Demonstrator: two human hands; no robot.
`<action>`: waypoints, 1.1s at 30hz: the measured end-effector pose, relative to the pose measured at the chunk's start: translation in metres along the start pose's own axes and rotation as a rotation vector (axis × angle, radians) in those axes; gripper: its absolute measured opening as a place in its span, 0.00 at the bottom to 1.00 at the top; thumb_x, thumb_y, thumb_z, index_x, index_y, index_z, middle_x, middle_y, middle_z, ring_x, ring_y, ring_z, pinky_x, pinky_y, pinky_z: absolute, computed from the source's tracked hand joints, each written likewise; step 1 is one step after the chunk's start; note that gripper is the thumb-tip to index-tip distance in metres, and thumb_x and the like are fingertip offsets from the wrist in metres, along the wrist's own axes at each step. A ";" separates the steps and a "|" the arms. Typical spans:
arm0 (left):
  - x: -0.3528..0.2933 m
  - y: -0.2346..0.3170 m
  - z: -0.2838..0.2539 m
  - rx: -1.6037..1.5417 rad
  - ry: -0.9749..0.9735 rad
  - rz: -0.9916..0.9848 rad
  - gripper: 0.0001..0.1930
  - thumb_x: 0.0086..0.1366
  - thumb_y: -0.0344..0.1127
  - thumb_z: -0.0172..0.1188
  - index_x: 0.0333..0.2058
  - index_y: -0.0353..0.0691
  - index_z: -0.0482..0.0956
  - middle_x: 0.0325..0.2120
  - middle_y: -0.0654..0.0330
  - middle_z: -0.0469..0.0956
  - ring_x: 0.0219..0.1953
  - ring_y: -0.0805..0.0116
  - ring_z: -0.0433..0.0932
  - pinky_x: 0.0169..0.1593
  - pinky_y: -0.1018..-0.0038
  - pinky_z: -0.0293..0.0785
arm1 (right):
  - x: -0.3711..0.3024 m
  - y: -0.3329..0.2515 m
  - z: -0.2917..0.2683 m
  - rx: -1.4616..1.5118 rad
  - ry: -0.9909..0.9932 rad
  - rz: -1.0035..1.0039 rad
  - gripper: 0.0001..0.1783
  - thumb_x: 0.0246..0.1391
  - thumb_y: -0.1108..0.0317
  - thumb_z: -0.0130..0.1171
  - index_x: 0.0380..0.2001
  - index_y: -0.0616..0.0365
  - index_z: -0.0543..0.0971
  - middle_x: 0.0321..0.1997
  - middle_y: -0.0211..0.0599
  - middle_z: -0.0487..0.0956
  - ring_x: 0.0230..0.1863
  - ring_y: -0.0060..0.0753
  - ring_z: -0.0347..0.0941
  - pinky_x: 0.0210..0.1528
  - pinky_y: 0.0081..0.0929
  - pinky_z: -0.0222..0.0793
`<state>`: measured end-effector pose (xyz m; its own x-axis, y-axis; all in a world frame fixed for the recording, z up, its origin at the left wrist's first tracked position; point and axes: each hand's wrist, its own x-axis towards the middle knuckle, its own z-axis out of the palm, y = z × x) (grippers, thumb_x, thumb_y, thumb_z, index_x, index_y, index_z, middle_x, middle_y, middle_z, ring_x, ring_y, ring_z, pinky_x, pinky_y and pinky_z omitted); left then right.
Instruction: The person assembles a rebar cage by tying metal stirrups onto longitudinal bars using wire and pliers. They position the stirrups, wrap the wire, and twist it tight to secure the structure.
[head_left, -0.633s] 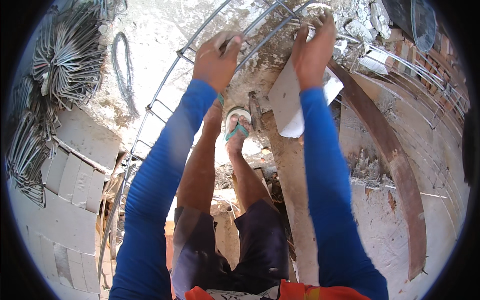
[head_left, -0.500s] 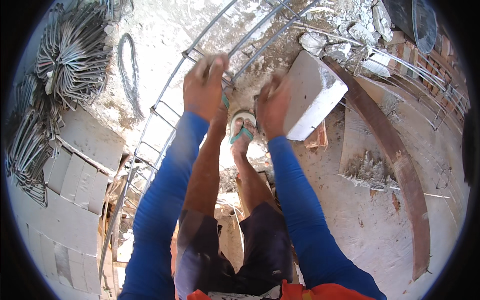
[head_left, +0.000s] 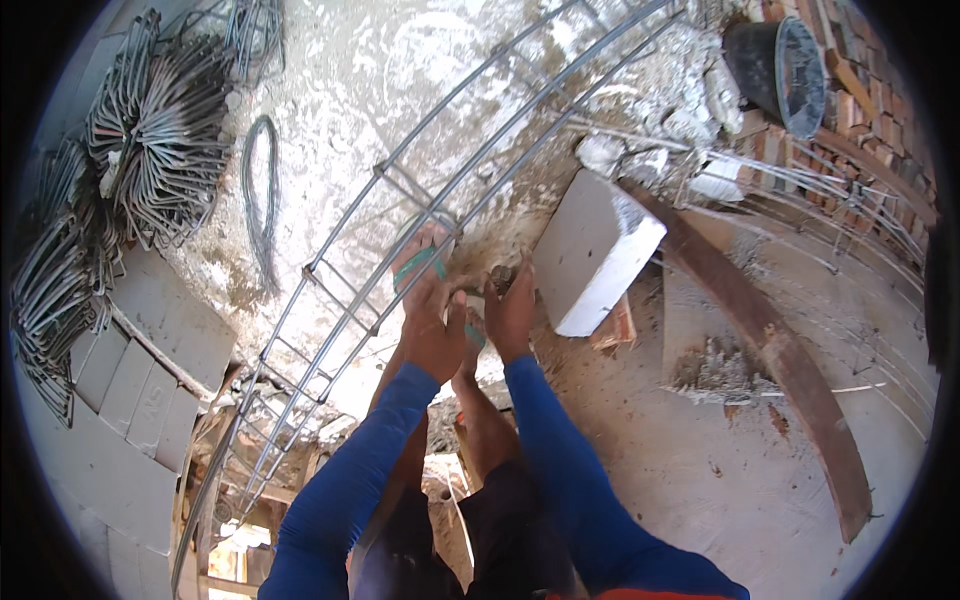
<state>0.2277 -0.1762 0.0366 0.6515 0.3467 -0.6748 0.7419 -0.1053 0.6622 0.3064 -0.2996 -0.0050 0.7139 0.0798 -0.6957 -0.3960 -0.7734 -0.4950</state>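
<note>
My left hand is beside the steel rebar cage, just right of its near bars. Its fingers look stretched out, with the thumb apart, and I see nothing held in it. A little to its right is my right hand, curled with thumb and fingertips around a small dark thing whose kind I cannot make out. The cage runs in a curve from lower left to upper right, its long bars joined by cross ties. My sandalled left foot shows between the bars; my right foot is mostly hidden behind my hands.
A white block stands right of my right hand, near a long brown board. Bundles of bent steel stirrups lie on stacked grey blocks at left, near a wire loop. A black bucket lies tipped at upper right.
Both hands have come down toward my body and closer together. My view has shifted, so the bucket shows more fully. My left foot now appears between the cage bars.
</note>
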 end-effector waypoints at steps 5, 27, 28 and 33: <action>0.006 0.032 -0.006 -0.005 0.073 0.123 0.24 0.76 0.48 0.44 0.55 0.34 0.74 0.52 0.38 0.75 0.54 0.35 0.73 0.56 0.52 0.70 | -0.010 -0.115 -0.052 0.171 0.175 -0.151 0.37 0.61 0.71 0.61 0.69 0.68 0.58 0.54 0.46 0.75 0.52 0.31 0.72 0.54 0.28 0.69; 0.024 0.074 0.058 -0.556 0.169 -0.192 0.22 0.73 0.51 0.52 0.52 0.39 0.80 0.46 0.45 0.80 0.47 0.47 0.79 0.53 0.60 0.73 | 0.172 -0.173 -0.238 -0.751 -0.018 -0.264 0.15 0.63 0.62 0.53 0.42 0.64 0.78 0.35 0.58 0.82 0.37 0.54 0.83 0.42 0.45 0.78; 0.033 0.080 0.052 -0.514 0.159 -0.175 0.21 0.73 0.50 0.52 0.51 0.39 0.81 0.46 0.45 0.80 0.47 0.47 0.79 0.53 0.60 0.73 | 0.187 -0.159 -0.244 -0.856 0.023 -0.390 0.14 0.63 0.63 0.54 0.42 0.64 0.78 0.36 0.60 0.82 0.38 0.56 0.82 0.43 0.47 0.78; 0.070 0.105 0.030 -0.376 0.143 -0.167 0.17 0.72 0.45 0.54 0.48 0.39 0.82 0.43 0.45 0.80 0.48 0.45 0.78 0.52 0.57 0.72 | 0.220 -0.141 -0.251 -1.123 -0.078 -0.445 0.09 0.61 0.68 0.54 0.39 0.62 0.78 0.37 0.60 0.82 0.41 0.60 0.81 0.45 0.53 0.76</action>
<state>0.3561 -0.1905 0.0492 0.4790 0.4582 -0.7487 0.7087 0.3013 0.6379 0.6642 -0.3309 0.0420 0.6083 0.4857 -0.6278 0.6249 -0.7807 0.0016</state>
